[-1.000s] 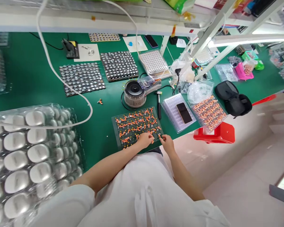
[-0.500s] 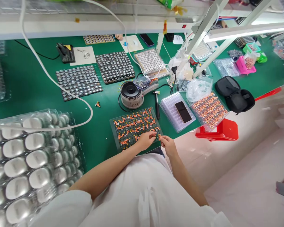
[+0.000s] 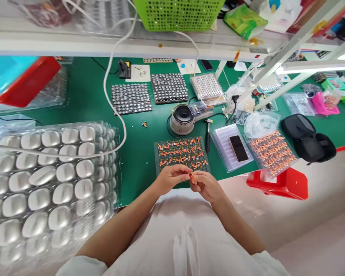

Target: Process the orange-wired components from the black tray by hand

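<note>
My left hand (image 3: 169, 177) and my right hand (image 3: 204, 184) meet just in front of a dark tray (image 3: 181, 154) filled with several small orange parts, at the near edge of the green table (image 3: 80, 99). Both hands are closed in a pinch on one small orange part (image 3: 191, 177) held between their fingertips, lifted slightly off the tray. My white sleeves and lap fill the bottom of the view.
A stack of clear blister trays of silver shells (image 3: 46, 180) sits at the left. A round tape dispenser (image 3: 181, 119), a small hammer (image 3: 207, 132), a phone (image 3: 238, 148) on a clear tray, another tray of orange parts (image 3: 271, 151), a black case (image 3: 307, 138) and a red stool (image 3: 281, 183) lie right.
Both hands have drawn back from the tray toward my body and come together on one orange part. The camera has tilted, bringing a green basket and the shelf into view.
</note>
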Demonstrator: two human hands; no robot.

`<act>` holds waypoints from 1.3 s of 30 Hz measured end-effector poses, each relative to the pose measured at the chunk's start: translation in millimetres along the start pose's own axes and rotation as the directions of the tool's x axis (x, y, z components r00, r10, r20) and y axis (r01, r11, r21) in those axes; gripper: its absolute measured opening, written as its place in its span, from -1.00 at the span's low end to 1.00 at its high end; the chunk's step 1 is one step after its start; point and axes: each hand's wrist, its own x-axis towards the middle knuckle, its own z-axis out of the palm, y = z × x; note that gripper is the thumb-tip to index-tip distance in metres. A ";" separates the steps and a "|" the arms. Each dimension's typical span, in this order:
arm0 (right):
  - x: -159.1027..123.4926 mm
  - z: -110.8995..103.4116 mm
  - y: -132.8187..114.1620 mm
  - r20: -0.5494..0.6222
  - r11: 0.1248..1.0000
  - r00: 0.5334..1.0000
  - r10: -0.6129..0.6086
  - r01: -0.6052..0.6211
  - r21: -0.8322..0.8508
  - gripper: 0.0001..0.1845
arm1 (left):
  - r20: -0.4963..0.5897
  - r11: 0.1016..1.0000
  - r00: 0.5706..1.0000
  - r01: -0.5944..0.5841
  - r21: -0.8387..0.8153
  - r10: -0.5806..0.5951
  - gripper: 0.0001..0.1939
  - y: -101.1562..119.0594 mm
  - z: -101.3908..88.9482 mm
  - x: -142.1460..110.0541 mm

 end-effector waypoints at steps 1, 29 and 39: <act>1.6 4.1 -0.9 0.012 1.000 1.000 0.014 -0.013 -0.009 -0.82 | -0.006 1.000 1.000 -0.005 -0.002 0.005 -0.79 2.0 -2.9 -3.9; 196.3 32.4 -146.2 0.251 -0.354 0.919 -0.304 0.135 -0.925 -0.71 | -0.520 0.940 0.854 0.192 0.280 -0.020 -0.79 -7.9 -57.9 -31.3; 313.2 92.1 -191.6 0.259 -0.810 0.942 0.213 0.318 -0.492 -0.75 | -0.532 0.967 0.845 0.176 0.186 -0.051 -0.80 -13.2 -72.0 -31.6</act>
